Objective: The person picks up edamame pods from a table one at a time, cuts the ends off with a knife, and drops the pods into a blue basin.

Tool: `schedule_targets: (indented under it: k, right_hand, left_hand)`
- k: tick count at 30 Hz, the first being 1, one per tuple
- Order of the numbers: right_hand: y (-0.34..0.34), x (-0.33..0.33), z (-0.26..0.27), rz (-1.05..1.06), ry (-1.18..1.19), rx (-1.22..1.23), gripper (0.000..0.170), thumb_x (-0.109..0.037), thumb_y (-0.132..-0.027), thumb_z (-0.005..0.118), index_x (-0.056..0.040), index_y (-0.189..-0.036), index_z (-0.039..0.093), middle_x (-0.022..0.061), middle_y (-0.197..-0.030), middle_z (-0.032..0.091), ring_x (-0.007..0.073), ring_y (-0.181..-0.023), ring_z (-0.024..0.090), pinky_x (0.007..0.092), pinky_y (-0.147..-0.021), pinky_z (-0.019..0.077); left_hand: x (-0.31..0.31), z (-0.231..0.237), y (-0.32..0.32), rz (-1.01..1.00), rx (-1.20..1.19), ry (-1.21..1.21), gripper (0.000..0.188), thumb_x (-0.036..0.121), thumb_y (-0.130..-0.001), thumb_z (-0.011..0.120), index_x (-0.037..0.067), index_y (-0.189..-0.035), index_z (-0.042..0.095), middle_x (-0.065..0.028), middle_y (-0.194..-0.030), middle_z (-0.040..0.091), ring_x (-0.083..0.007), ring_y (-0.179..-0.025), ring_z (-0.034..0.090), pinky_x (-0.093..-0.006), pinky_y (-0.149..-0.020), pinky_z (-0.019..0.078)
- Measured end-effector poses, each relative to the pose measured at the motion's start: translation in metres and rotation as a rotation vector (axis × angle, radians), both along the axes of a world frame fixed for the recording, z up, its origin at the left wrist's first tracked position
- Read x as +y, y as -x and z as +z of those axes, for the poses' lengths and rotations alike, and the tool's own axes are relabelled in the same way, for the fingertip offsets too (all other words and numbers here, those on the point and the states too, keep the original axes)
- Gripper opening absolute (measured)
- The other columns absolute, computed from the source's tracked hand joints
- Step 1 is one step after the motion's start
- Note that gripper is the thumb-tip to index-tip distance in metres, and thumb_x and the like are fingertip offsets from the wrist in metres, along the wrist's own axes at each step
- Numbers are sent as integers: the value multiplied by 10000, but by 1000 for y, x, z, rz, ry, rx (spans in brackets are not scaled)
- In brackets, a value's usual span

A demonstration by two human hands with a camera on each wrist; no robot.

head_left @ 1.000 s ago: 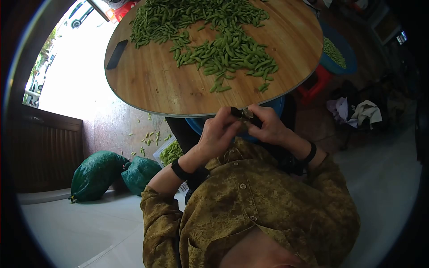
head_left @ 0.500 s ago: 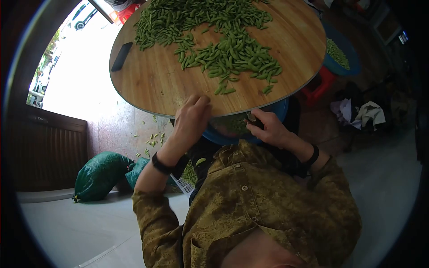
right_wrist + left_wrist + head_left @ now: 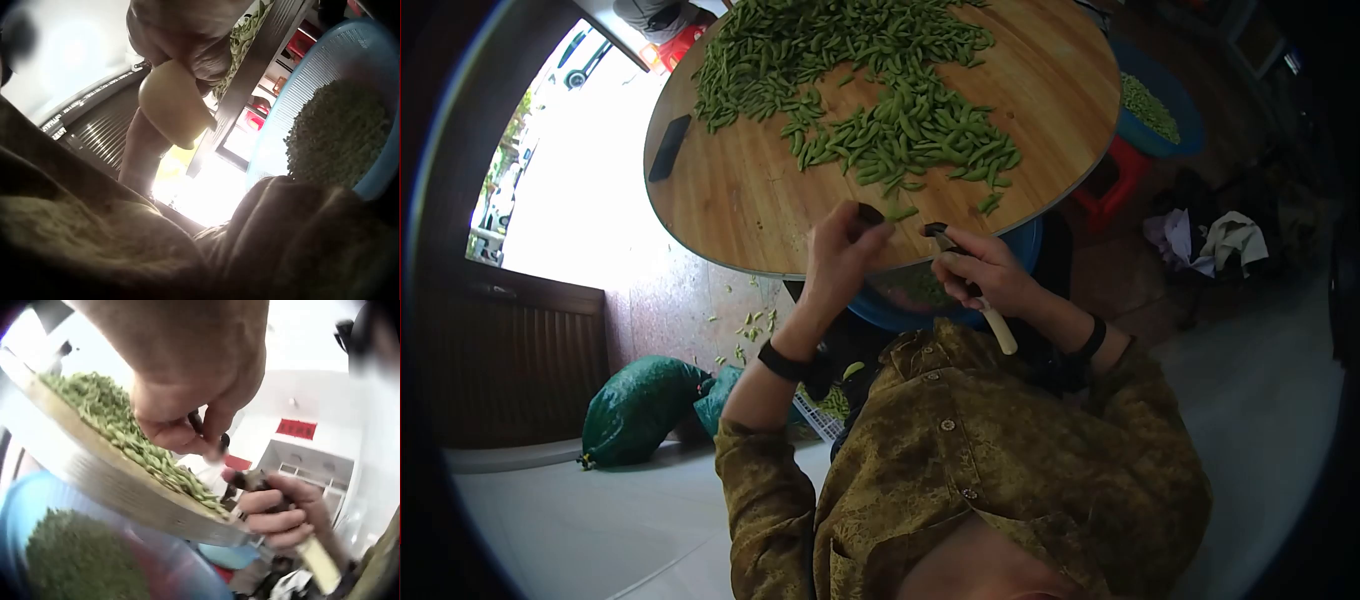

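Observation:
Green pods point(image 3: 905, 120) lie spread over the round wooden table point(image 3: 770, 225). My left hand point(image 3: 835, 262) hovers at the near edge, its thumb and bent forefinger apart, beside a single pod point(image 3: 902, 213). Dark pieces show at its fingertips; in the left wrist view no pod is visible in this hand point(image 3: 194, 394). My right hand point(image 3: 990, 275), just right of it, grips a tool with a pale handle point(image 3: 1001, 331). That handle point(image 3: 172, 103) sticks out below the right hand point(image 3: 187, 31) in the right wrist view.
Below the table edge, a blue basin point(image 3: 262, 140) holds a green heap point(image 3: 337, 134). Another blue basin point(image 3: 1185, 135) with pale green beans is at the right, near a red stool point(image 3: 1117, 185). A dark flat object point(image 3: 670, 148) lies on the table; green sacks point(image 3: 643, 405) rest on the floor.
Both hands were together a second ago, then the left moved away to the left. Since then it has shifted slightly right toward the single pod; the right hand's pale tool handle has come into view.

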State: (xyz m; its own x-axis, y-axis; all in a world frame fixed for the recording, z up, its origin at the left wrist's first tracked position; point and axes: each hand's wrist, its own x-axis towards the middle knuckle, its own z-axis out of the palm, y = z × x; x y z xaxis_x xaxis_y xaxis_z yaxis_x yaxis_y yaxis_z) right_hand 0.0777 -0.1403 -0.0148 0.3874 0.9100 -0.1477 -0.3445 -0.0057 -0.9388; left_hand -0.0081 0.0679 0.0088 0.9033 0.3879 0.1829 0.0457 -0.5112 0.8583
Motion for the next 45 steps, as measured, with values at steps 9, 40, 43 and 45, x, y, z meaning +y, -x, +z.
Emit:
schedule_targets:
  k: [9, 40, 43, 45]
  right_hand:
    - [10, 5, 14, 17, -189, 203, 241, -127, -977, 409, 6, -1173, 451, 54, -811, 504, 75, -545, 445, 193, -417, 369]
    - [2, -5, 15, 91, -166, 670, 206, -113, -972, 441, -46, -1143, 535, 59, -806, 531, 58, -508, 414, 164, -371, 318]
    - [3, -7, 11, 111, -184, 724, 235, -114, -973, 438, -70, -1184, 533, 59, -802, 528, 57, -509, 407, 164, -371, 312]
    - [5, -7, 16, 116, -199, 740, 254, -113, -974, 436, -82, -1209, 528, 57, -800, 524, 56, -509, 404, 163, -374, 312]
  left_hand:
    - [-30, 4, 8, -75, 65, 783, 109, 42, -812, 678, 3, -895, 619, -40, -683, 625, -80, -515, 520, -204, -461, 378]
    - [-37, 18, 21, -174, 0, 225, 177, 75, -767, 756, 16, -863, 620, 2, -668, 596, -56, -599, 525, -208, -499, 396]
    - [-33, 18, 21, -229, -268, -186, 136, 74, -798, 725, -5, -820, 617, 0, -650, 602, -49, -558, 497, -217, -494, 392]
    - [-27, 9, 21, -254, -163, 33, 121, 76, -819, 703, -12, -837, 622, -11, -664, 612, -58, -552, 509, -216, -491, 397]
